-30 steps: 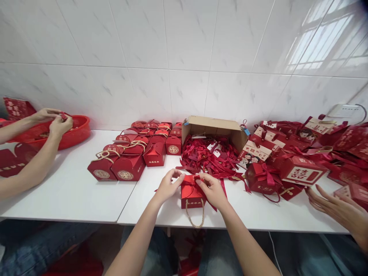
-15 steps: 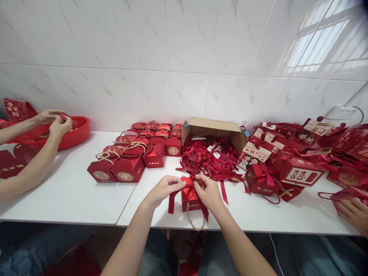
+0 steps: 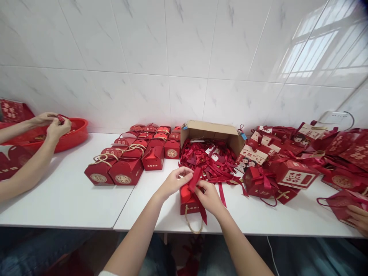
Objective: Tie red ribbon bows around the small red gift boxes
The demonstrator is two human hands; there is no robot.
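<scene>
A small red gift box (image 3: 186,207) with a rope handle hanging off its front stands near the table's front edge. Dark red ribbon (image 3: 196,180) lies over its top, one end raised in a fold and another trailing down the front right. My left hand (image 3: 176,183) is closed on the raised part of the ribbon, at the box's upper left. On the other side, my right hand (image 3: 209,196) pinches the ribbon close to the middle of the box top. The fingers partly hide where the ribbon crosses.
Behind the box, a cardboard carton (image 3: 212,127) spills loose red ribbons. Finished-looking red boxes (image 3: 126,169) with rope stand left; bow-tied boxes (image 3: 260,184) are piled right. A co-worker's hands (image 3: 57,128) work over a red basin (image 3: 82,130). Another person's hand (image 3: 359,217) is at far right.
My left hand has moved up and inward, bringing the left ribbon end from beside the box to above its top. My right hand stays at the ribbon's crossing. The view has shifted slightly.
</scene>
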